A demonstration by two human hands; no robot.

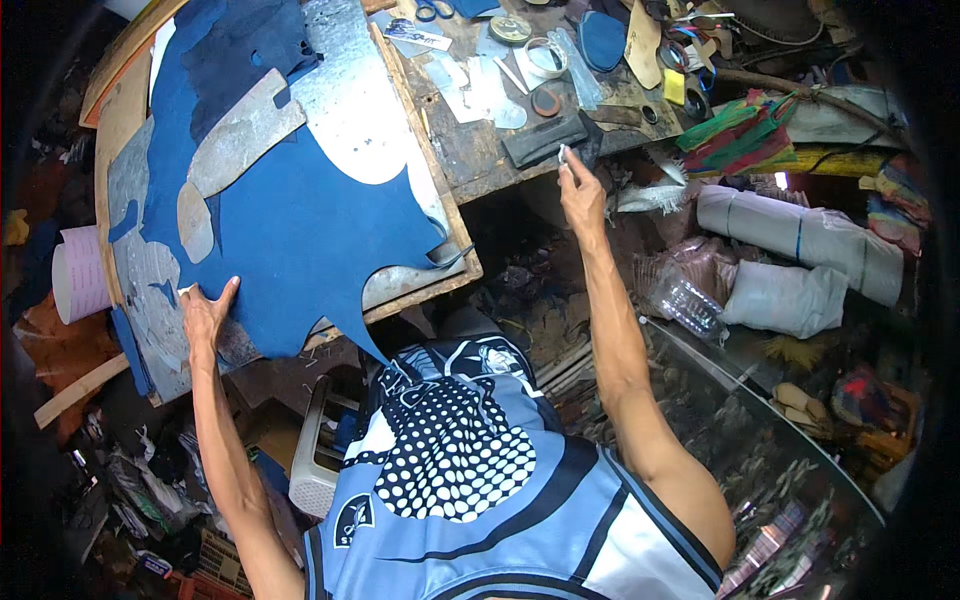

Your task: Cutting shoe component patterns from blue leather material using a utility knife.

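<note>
A large blue sheet of leather or similar material lies over a metal-topped board, its near edge ragged and hanging toward my lap. My left hand rests at its lower left edge, thumb spread from the fingers, with something white at a fingertip. On the sheet lie a long grey pattern piece and a smaller rounded grey piece. My right hand is raised by the bench's front edge, fingers closed; a small whitish thing shows at the fingertips, too small to name. Just beyond it lies a dark flat block.
The wooden board frame juts toward me. On the workbench are tape rolls, a round tin, scissors and a yellow block. White wrapped rolls and a clear bottle lie right.
</note>
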